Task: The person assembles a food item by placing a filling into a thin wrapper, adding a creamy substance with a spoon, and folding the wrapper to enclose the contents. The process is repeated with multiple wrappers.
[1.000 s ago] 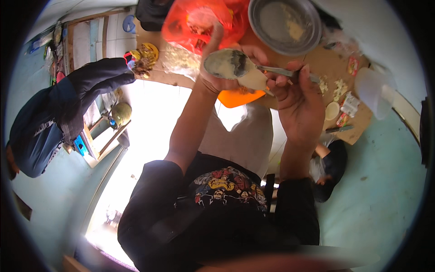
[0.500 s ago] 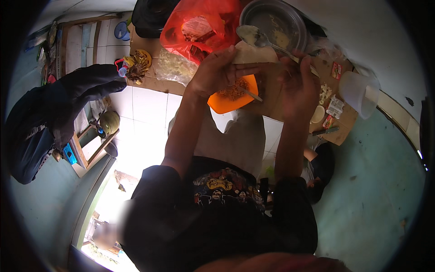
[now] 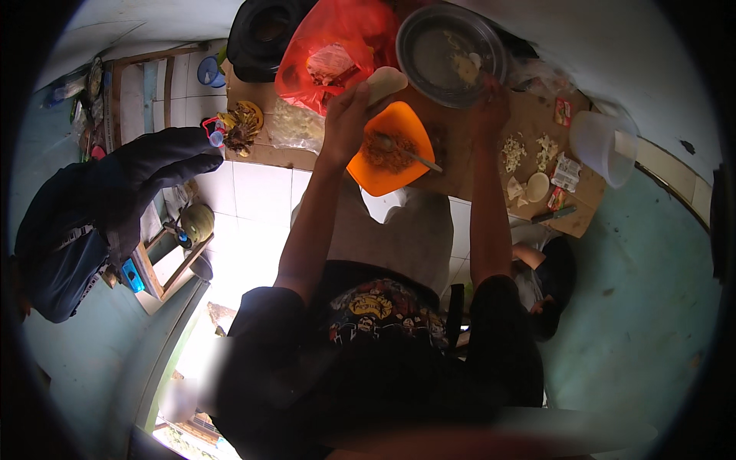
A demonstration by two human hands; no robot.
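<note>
My left hand [image 3: 346, 126] pinches a pale, flat, round wrapper [image 3: 387, 83] by its edge, above the far side of an orange bowl [image 3: 409, 116]. Shredded orange-brown filling [image 3: 381, 159] lies in that bowl, with a metal spoon [image 3: 420, 159] resting in it. At the right rim of a grey basin [image 3: 426, 70], my right hand [image 3: 491, 111] is closed on a spoon [image 3: 474, 59] whose tip dips toward a pale yellowish paste [image 3: 464, 70]. Most of this spoon's handle is hidden by the fingers.
A red plastic bag [image 3: 307, 57] and a clear bag of pale pieces [image 3: 295, 126] lie left of the bowl. On the right of the cardboard [image 3: 589, 201] are chopped white bits [image 3: 513, 153], a small cup [image 3: 537, 186], a knife [image 3: 553, 215] and a clear container [image 3: 592, 146]. Another person [image 3: 557, 268] sits nearby.
My right hand has taken the spoon from above the wrapper into the grey basin. My left hand has shifted slightly with the wrapper, now tilted, and the orange bowl shows more fully.
</note>
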